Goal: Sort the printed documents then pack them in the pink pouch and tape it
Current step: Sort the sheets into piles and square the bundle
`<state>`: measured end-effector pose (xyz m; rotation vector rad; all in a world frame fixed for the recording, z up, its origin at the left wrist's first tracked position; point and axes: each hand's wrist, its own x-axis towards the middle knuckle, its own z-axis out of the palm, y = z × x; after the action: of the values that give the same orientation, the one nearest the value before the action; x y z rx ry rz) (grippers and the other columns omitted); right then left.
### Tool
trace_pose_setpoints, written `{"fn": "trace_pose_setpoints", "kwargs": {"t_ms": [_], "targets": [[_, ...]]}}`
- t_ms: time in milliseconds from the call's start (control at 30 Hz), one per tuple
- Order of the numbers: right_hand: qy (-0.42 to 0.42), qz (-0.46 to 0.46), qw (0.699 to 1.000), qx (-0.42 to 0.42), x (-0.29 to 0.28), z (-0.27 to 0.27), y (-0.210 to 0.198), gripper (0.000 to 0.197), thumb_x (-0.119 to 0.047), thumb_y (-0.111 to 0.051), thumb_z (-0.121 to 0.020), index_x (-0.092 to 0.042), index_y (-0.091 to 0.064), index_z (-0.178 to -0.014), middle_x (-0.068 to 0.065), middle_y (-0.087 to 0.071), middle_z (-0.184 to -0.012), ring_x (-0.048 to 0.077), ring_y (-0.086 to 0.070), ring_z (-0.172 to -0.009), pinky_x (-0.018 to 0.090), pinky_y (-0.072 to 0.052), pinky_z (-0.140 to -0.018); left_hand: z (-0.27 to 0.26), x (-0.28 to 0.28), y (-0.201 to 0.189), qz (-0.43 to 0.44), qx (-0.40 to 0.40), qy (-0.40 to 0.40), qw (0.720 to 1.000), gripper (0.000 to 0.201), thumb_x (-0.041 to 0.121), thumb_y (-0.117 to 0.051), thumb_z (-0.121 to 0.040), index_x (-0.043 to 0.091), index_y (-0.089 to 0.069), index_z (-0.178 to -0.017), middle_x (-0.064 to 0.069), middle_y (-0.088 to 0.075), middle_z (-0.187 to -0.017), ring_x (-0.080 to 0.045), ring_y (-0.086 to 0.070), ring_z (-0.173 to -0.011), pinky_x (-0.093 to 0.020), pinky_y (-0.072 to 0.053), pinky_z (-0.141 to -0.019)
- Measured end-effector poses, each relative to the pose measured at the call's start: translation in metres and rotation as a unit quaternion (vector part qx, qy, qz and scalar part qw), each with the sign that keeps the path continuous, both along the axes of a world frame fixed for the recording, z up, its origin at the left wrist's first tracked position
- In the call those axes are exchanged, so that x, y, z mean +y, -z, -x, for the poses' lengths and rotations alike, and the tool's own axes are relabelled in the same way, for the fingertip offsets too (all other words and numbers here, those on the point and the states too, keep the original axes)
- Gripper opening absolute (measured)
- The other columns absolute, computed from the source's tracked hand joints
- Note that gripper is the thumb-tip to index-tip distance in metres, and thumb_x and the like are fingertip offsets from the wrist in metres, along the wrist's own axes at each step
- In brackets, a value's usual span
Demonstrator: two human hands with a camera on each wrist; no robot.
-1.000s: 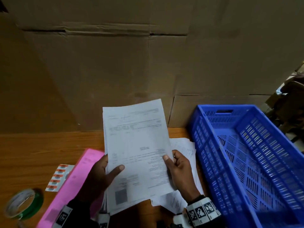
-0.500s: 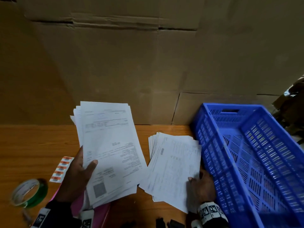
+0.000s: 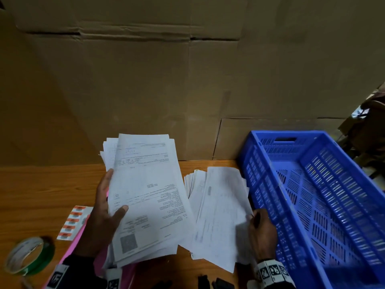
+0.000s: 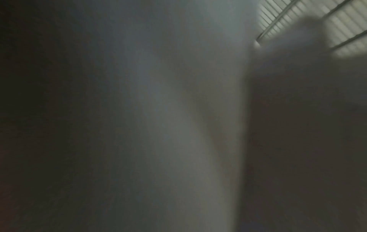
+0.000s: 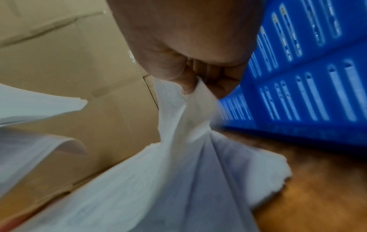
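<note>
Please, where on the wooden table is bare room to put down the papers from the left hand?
Bare wood lies left of the left hand, behind the orange sticker sheet and green tape roll. Crowded: between the loose paper pile and blue plastic crate.

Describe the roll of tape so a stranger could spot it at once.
Start at the wooden table and go to its near left corner, left of the pink pouch. The tape roll lies there: a green-edged ring, the only round thing beside the flat sticker sheet.

Left hand (image 3: 102, 217) grips document stack (image 3: 145, 197); right hand (image 3: 262, 232) pinches sheet (image 3: 220, 215) beside blue crate (image 3: 312, 205).
</note>
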<state>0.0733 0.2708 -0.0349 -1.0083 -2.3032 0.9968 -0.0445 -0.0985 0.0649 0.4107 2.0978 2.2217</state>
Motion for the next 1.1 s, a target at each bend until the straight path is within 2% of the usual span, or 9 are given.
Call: {"fn": "trace_pose_setpoints", "kwargs": {"t_ms": [133, 200, 333, 500, 700, 800, 900, 1000, 1100], "targets": [[0.0, 0.004, 0.995, 0.102, -0.001, 0.004, -0.036, 0.015, -0.01, -0.06, -0.097, -0.023, -0.055, -0.092, -0.01, -0.061, -0.081, 0.01, -0.059, -0.074, 0.035, -0.046, -0.066, 0.002, 0.001, -0.002, 0.006, -0.01, 0.005, 1.0, 0.099, 0.009, -0.065, -0.075, 0.073, -0.018, -0.135, 0.015, -0.035, -0.155, -0.024, -0.058, -0.124, -0.049, -0.059, -0.082], [0.008, 0.004, 0.989, 0.15, -0.002, 0.007, -0.059, 0.013, -0.009, -0.059, -0.098, -0.022, -0.058, -0.096, -0.01, -0.063, -0.083, 0.004, -0.059, -0.074, 0.034, -0.047, -0.065, 0.003, -0.003, 0.001, 0.05, -0.013, 0.038, 0.998, 0.088, 0.02, -0.07, -0.082, 0.06, -0.022, -0.145, 0.019, -0.032, -0.156, -0.021, -0.049, -0.133, -0.052, -0.053, -0.092], [0.035, 0.048, 0.962, 0.268, -0.009, 0.012, -0.116, 0.015, -0.008, -0.059, -0.098, -0.022, -0.059, -0.105, -0.013, -0.064, -0.09, -0.004, -0.059, -0.075, 0.024, -0.051, -0.064, 0.002, -0.004, 0.006, 0.158, 0.029, 0.062, 0.985, 0.063, 0.051, -0.058, -0.08, 0.029, -0.053, -0.138, 0.024, -0.05, -0.142, 0.001, -0.044, -0.133, -0.013, -0.042, -0.1], [-0.042, 0.113, 0.925, 0.361, -0.009, 0.022, -0.148, 0.016, -0.004, -0.059, -0.098, -0.017, -0.059, -0.109, -0.003, -0.066, -0.094, 0.017, -0.06, -0.081, 0.036, -0.051, -0.07, 0.006, -0.002, 0.013, 0.212, 0.051, 0.054, 0.974, 0.062, 0.051, -0.052, -0.083, 0.028, -0.051, -0.14, 0.025, -0.049, -0.143, 0.003, -0.039, -0.137, -0.021, -0.029, -0.109], [-0.195, 0.214, 0.922, 0.256, -0.05, 0.042, -0.119, 0.014, -0.005, -0.06, -0.098, -0.015, -0.06, -0.108, 0.005, -0.074, -0.102, 0.02, -0.071, -0.093, 0.035, -0.058, -0.078, -0.001, 0.02, 0.01, 0.161, 0.015, 0.049, 0.986, 0.04, 0.048, -0.044, -0.094, 0.036, -0.06, -0.129, 0.028, -0.061, -0.127, 0.004, -0.052, -0.125, -0.013, -0.039, -0.102], [-0.229, 0.247, 0.923, 0.188, -0.072, 0.05, -0.1, 0.009, -0.01, -0.061, -0.099, -0.015, -0.063, -0.107, 0.003, -0.074, -0.104, 0.021, -0.071, -0.097, 0.041, -0.059, -0.085, -0.007, 0.033, 0.0, 0.084, -0.109, 0.017, 0.99, 0.032, 0.035, -0.039, -0.105, 0.013, -0.059, -0.116, 0.008, -0.071, -0.101, -0.008, -0.067, -0.093, -0.021, -0.055, -0.077], [-0.253, 0.263, 0.921, 0.137, -0.085, 0.054, -0.08, 0.003, -0.017, -0.063, -0.098, -0.016, -0.061, -0.099, 0.006, -0.071, -0.098, 0.025, -0.07, -0.093, 0.046, -0.059, -0.082, -0.004, 0.03, 0.004, 0.148, -0.051, 0.032, 0.987, 0.041, 0.054, -0.065, -0.081, 0.023, -0.064, -0.108, 0.016, -0.074, -0.099, -0.004, -0.069, -0.095, -0.022, -0.056, -0.082], [-0.248, 0.281, 0.924, 0.08, -0.08, 0.058, -0.055, 0.016, -0.024, -0.07, -0.095, -0.013, -0.059, -0.092, 0.001, -0.068, -0.084, 0.018, -0.066, -0.076, 0.029, -0.054, -0.063, -0.006, 0.017, 0.011, 0.176, -0.025, 0.008, 0.984, 0.024, 0.034, -0.064, -0.084, 0.03, -0.065, -0.108, 0.027, -0.071, -0.103, 0.004, -0.066, -0.101, -0.018, -0.052, -0.087], [-0.183, 0.22, 0.958, -0.029, -0.056, 0.052, -0.023, 0.031, -0.04, -0.08, -0.084, -0.017, -0.061, -0.094, -0.008, -0.071, -0.095, 0.016, -0.067, -0.085, 0.022, -0.05, -0.068, -0.01, 0.006, 0.012, 0.155, -0.038, -0.004, 0.987, 0.019, 0.019, -0.061, -0.096, 0.03, -0.064, -0.111, 0.025, -0.072, -0.104, 0.001, -0.067, -0.101, -0.021, -0.053, -0.082]]}}
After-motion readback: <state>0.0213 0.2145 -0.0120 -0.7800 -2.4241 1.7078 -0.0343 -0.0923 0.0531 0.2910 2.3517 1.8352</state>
